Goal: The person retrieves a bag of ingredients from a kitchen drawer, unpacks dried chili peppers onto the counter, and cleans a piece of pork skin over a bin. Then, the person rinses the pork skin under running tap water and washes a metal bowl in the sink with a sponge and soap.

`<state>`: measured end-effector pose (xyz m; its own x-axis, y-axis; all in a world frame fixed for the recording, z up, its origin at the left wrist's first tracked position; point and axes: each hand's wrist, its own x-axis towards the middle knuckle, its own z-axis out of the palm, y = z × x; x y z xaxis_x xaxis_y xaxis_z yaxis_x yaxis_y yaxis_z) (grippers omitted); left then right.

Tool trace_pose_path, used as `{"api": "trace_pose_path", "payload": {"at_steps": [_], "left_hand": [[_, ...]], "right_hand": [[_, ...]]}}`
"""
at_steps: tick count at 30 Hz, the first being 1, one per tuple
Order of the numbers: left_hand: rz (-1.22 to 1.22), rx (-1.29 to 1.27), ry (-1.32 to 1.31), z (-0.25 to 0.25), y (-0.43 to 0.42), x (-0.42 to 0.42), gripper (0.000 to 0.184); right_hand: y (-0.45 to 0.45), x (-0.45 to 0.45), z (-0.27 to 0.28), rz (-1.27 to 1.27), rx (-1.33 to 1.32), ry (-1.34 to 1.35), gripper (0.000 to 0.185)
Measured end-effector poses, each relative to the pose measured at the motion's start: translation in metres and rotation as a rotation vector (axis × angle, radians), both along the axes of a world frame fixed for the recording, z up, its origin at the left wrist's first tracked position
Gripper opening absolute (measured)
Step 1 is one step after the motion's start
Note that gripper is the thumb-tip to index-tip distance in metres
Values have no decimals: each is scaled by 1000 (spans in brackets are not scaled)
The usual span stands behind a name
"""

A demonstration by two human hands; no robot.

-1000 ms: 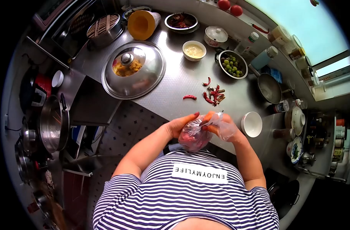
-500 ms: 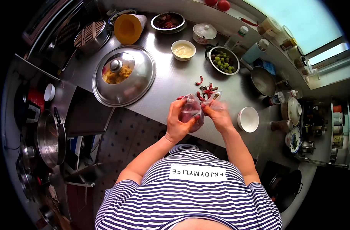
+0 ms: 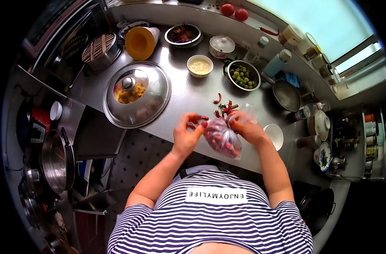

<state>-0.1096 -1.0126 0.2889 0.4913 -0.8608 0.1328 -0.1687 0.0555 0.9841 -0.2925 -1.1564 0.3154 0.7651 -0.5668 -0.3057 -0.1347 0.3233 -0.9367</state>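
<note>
A clear plastic bag [image 3: 222, 139] with red chilies inside hangs from my right hand [image 3: 246, 128], whose fingers are closed round its gathered neck. Just left of the bag, my left hand [image 3: 188, 133] has its fingers curled but apart, near the bag's side. Whether its fingertips touch the plastic is hard to tell. Behind my hands, dried red chilies and spices [image 3: 227, 109] lie loose on the steel counter [image 3: 180, 97]. A white bowl [image 3: 274, 136] stands right beside my right forearm.
A large steel lid [image 3: 153, 106] covers food at the left. Farther back are a cut pumpkin [image 3: 140, 43], a bowl of pale food [image 3: 199, 66], a lidded pot [image 3: 221, 46], a bowl of green fruit [image 3: 243, 76] and a pan [image 3: 286, 95].
My left hand has come off the bag's side and moved left. The bag now hangs lower from my right hand, which stays at its neck. The camera view has shifted slightly.
</note>
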Motion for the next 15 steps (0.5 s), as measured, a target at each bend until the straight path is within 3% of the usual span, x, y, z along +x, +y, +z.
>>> {"api": "trace_pose_path", "payload": {"at_steps": [2,3,4,6,9,10,12,15], "left_hand": [[-127,70,-202,0,-18,24,51],[-419,149,167,6,-23,30,65],[-648,218,355,2,-27,32,70],[-980,244,316,10,-28,21,68],[-659,342,20,-3,-20,1,59],[-437,168,-419,-11,-18,-7,57],[-104,17,-801,-22,-10,-26,57],[-72,-2,-1006,-41,5,-41,57]], "right_hand": [[6,1,5,153,-182,65,18],[13,3,6,152,-116,-10,17],[15,7,12,239,-118,45,16],[22,15,7,236,-99,-57,17],[18,20,2,194,-322,108,11],[19,22,3,142,-394,242,9],[21,22,-33,73,-433,202,7],[27,31,-52,-210,-211,203,6]]}}
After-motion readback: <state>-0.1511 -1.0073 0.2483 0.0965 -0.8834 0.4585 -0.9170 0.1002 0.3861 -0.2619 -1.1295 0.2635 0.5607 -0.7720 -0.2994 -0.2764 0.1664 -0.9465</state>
